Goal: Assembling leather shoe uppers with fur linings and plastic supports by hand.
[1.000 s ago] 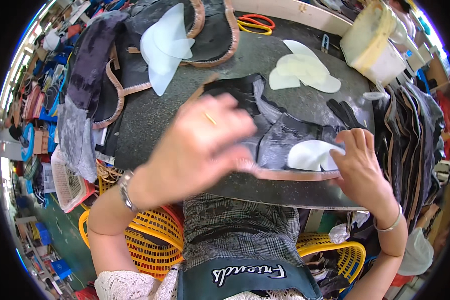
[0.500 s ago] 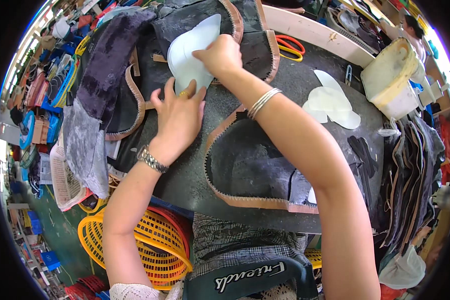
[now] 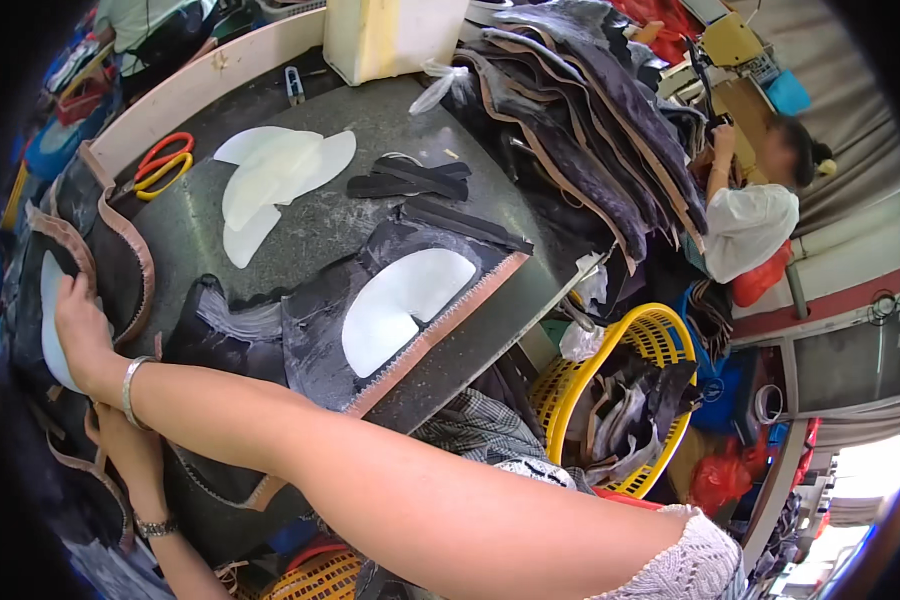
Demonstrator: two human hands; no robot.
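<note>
Now right hand (image 3: pixel 78 335) stretched across, flat on white insert (image 3: pixel 50 320).

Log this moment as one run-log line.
right hand on white insert far left | left hand beneath, mostly hidden | another white insert on dark leather piece

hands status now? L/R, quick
Left hand: mostly hidden under the right arm; grip cannot be told.
Right hand: resting on white insert; grip unclear.

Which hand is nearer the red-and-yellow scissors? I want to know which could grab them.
Right. The right hand rests on a white insert at the far left, below the scissors. The left hand sits lower, under the right forearm, farther from them.
</note>
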